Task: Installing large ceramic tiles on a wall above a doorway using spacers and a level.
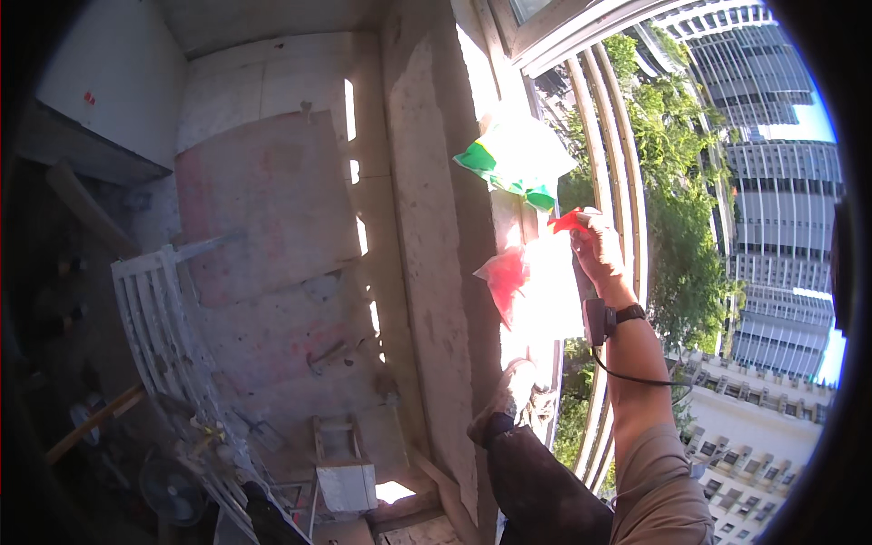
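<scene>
Red-and-white pouchy bag (545, 286), thin and filmy-looking, sits at the sunny outer side of the rough grey concrete window ledge (431, 227). On my remote feed its middle is so blown out I can't read any texture, but the red corner nearest the ledge is pointy and creased. I've got the right hand (597, 247) pinching a crumpled red tip between thumb and fingers, a black strap (629, 313) and boxy gadget (597, 321) on that wrist. Can't tell what the left hand is doing, it's out of my view. Farther up the ledge is a puffy white bag with crinkly green corners (522, 154), close to the first. A scuffed, dusty shoe (502, 400) is lower down the ledge. Right of the ledge run smooth, round beige rails (589, 136); left of it, a white slatted frame (150, 318) and a flat, dusty pinkish board (263, 200).
</scene>
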Demonstrator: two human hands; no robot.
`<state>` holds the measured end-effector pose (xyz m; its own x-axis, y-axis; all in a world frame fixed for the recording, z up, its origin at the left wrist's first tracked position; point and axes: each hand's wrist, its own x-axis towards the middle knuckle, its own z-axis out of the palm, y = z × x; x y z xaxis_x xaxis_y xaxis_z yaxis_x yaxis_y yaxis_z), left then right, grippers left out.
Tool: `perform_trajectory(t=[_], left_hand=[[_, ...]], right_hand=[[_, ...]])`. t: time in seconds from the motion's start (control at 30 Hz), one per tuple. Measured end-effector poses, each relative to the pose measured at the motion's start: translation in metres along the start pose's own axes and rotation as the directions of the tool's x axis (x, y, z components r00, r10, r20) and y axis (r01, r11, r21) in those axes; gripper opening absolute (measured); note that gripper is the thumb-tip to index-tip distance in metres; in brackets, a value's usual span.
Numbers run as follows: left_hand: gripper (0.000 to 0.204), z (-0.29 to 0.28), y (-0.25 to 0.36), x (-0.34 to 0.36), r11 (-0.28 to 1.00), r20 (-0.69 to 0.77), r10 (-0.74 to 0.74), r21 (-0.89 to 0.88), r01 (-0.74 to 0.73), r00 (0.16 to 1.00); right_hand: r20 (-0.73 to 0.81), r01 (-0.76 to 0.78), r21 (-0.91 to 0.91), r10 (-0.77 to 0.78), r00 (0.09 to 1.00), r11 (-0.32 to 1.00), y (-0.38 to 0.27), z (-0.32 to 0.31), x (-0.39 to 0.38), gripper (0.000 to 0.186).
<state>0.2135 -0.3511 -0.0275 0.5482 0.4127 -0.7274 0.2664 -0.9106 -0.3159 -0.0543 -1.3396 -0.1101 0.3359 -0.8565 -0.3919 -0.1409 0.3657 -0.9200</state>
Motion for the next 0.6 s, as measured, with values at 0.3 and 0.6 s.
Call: perform_trajectory(t=[0.3,0.6], left_hand=[[0.099,-0.002,0.48,-0.126,0.124,-0.004,0.985,-0.687,-0.716,0.174],[0.07,-0.019,0.503,-0.198,0.415,0.526,0.846,-0.752,-0.512,-0.086]], right_hand=[[0.435,-0.625,0.213,0.5,0.749,0.751,0.017,0.176,-0.182,0.018],[0.568,-0.727,0.271,0.505,0.65,0.631,0.011,0.236,-0.283,0.016]])
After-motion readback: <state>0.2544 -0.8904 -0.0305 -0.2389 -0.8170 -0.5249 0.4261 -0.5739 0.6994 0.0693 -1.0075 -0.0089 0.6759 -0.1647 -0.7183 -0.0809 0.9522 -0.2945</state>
